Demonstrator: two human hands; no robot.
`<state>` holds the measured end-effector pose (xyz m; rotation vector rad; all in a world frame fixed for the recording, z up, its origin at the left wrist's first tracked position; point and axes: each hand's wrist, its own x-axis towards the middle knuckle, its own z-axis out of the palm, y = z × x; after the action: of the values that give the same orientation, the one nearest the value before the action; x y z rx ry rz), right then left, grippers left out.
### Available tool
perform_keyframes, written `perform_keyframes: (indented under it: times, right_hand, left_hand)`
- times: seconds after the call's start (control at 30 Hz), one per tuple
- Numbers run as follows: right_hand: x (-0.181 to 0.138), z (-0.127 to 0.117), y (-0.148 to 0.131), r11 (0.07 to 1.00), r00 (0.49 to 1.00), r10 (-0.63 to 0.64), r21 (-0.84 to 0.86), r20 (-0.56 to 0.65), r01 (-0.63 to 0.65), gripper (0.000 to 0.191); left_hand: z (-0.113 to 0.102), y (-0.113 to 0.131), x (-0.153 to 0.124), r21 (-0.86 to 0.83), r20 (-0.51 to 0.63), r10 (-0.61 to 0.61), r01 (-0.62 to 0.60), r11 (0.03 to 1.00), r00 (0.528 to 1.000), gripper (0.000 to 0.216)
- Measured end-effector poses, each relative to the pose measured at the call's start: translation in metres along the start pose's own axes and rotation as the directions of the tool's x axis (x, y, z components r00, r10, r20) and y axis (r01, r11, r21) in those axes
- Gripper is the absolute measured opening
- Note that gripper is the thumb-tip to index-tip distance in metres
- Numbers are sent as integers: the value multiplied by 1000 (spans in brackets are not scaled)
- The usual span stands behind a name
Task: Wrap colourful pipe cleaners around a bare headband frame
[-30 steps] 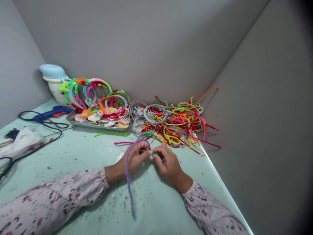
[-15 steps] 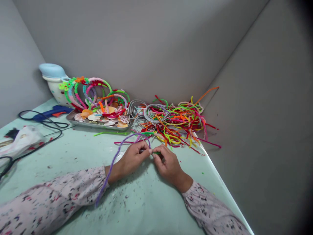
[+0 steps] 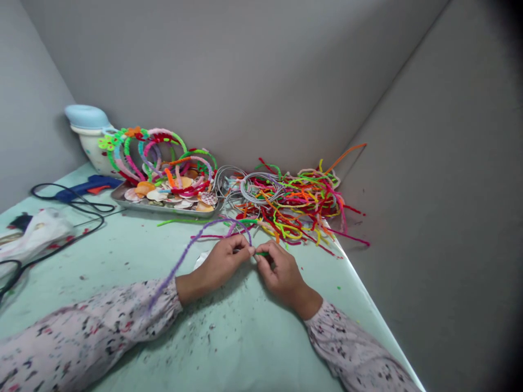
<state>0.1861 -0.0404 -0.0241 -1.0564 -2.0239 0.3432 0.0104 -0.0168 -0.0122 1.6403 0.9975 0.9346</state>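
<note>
My left hand point(image 3: 223, 263) pinches a purple pipe cleaner point(image 3: 187, 250) between thumb and forefinger. Its long tail arches up over the wrist and droops across my left sleeve. Close beside it, my right hand point(image 3: 281, 270) is closed on a ring whose green pipe-cleaner wrap point(image 3: 262, 253) shows at the fingertips. A green and pale stretch of what looks like the same ring point(image 3: 249, 221) curves behind the hands. The fingertips of both hands nearly touch, and the spot between them is mostly hidden.
A metal tray point(image 3: 163, 208) holds seashells and several wrapped hoops. To its right lie bare wire rings point(image 3: 261, 188) and a heap of coloured pipe cleaners point(image 3: 304, 201). A blue glue gun point(image 3: 87, 188), black cord point(image 3: 102, 220), plastic bag point(image 3: 44, 231) and lidded container point(image 3: 92, 141) stand left.
The loose tail of the purple pipe cleaner has swung left and up, from the wrist onto the sleeve. Both hands have stayed nearly in place.
</note>
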Motion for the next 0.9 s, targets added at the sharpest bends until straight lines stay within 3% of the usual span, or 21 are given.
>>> perform_keyframes:
  times: [0.6,0.9]
  right_hand:
    - [-1,1,3,998,998,-52,-30,38,54,11]
    - [-1,1,1,1000,1000,-15,-25,-2,15,9]
  left_hand:
    - [1,1,2,108,-20,-27,29,994,999,26]
    - [2,4,-1,45,-21,-15,16,999,1000,26]
